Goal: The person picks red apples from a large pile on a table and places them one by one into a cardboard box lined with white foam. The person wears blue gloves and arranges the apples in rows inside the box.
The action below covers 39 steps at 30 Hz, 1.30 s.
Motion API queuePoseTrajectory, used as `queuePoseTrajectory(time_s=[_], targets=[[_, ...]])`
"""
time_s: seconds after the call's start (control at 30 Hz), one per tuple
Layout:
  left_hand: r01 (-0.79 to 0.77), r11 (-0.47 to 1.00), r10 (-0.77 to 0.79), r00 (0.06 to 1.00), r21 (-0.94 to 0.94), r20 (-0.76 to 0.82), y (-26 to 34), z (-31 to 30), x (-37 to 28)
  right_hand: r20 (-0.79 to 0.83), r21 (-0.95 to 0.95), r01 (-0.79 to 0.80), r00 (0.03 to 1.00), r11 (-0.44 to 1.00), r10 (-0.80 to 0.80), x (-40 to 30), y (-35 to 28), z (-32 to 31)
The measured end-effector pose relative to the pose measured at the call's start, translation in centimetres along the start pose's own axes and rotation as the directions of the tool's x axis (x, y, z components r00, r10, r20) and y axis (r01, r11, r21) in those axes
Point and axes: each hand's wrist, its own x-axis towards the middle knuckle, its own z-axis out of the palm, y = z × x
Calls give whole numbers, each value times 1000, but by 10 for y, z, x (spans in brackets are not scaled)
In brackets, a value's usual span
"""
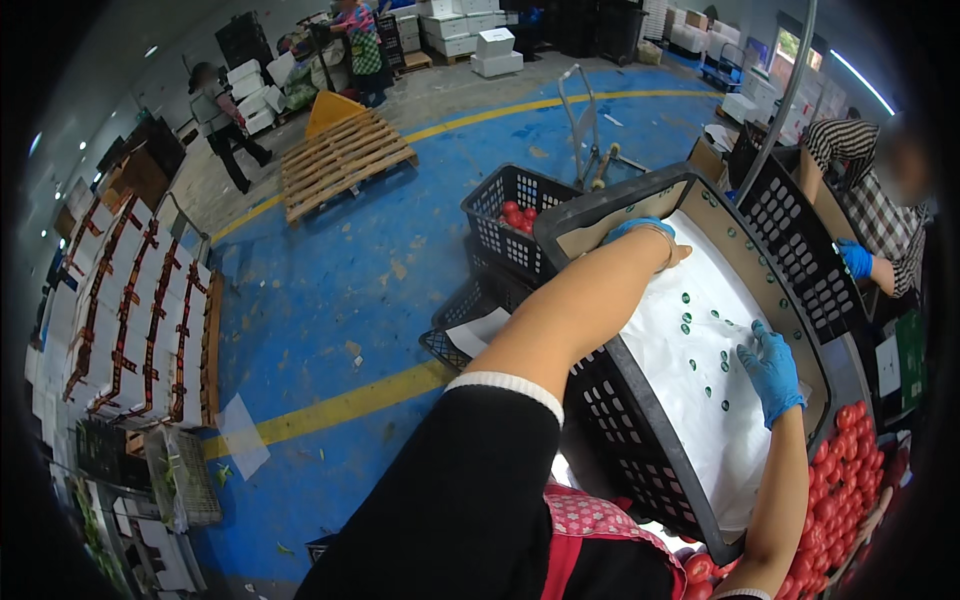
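Observation:
A large black plastic crate (637, 420) stands tilted before me, lined with tan cardboard along its walls. White paper (667, 337) covers its inside, with small green round stickers scattered on the paper and cardboard. My left hand (646, 232), in a blue glove, reaches to the crate's far end; the forearm and wrist partly hide its fingers. My right hand (772, 371), also blue-gloved, lies spread on the paper near the right wall, holding nothing. Red tomatoes (832, 487) are heaped below and to the right of the crate.
A smaller black crate (517, 217) with tomatoes stands beyond, above another crate (457, 322) holding paper. A hand truck (581, 120) and a wooden pallet (345, 165) are farther off. A co-worker (870, 202) is at the right beside a black crate. Stacked white boxes (135, 322) stand left.

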Motion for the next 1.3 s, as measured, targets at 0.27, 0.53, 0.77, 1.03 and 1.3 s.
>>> queuePoseTrajectory(time_s=[0.27, 0.53, 0.77, 1.03, 1.3], targets=[[-146, 985, 140, 987, -89, -76, -8, -32, -21, -1, 45, -51, 999, 998, 51, 3, 4, -5], [-280, 938, 205, 923, -203, -325, -10, -52, -58, -55, 146, -62, 996, 987, 70, 8, 14, -2], [-300, 932, 211, 906, -203, -368, -10, -53, -57, -45, 172, -31, 998, 985, 40, 15, 14, -1], [-293, 948, 261, 938, -121, -226, -13, -52, -41, -100, 245, -16, 994, 969, 41, 14, 29, 7], [-242, 866, 201, 970, -438, -138, -14, -65, -62, -36, 106, -19, 999, 994, 23, 11, 23, -1]])
